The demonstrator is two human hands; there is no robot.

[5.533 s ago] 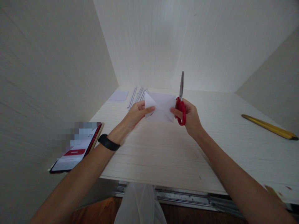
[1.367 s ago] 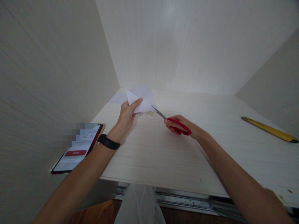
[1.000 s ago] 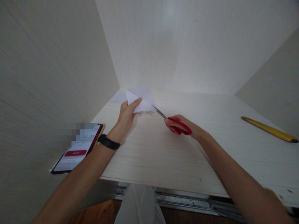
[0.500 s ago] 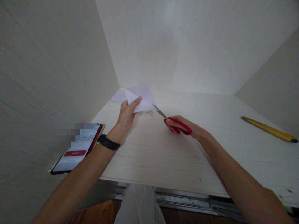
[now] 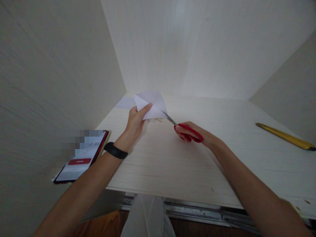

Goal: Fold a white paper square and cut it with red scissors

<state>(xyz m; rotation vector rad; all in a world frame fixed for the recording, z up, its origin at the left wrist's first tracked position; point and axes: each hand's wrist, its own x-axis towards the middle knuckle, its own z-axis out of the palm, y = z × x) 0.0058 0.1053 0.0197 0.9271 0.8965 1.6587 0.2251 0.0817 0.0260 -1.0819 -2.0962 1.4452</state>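
My left hand [image 5: 136,120] pinches a folded sheet of white paper [image 5: 154,102], thumb on top, and holds it above the board. In my right hand [image 5: 191,130] is a pair of scissors [image 5: 190,131] with red handles, its fingers through the loops. The metal blades point up and left, and their tips are at the lower right edge of the paper. One blade lies over the sheet. Small pale strips [image 5: 158,119] show on the board just below the paper, partly hidden by it.
Another flat piece of paper [image 5: 125,102] lies at the back left corner. A phone [image 5: 80,161] with a lit screen leans by the left wall, near my left forearm. On the right rests a yellow box cutter-like tool [image 5: 283,135]. Walls enclose the white board on three sides.
The paper and my left hand have shifted slightly to the right, bringing the sheet's edge further between the scissor blades. My right hand has barely moved.
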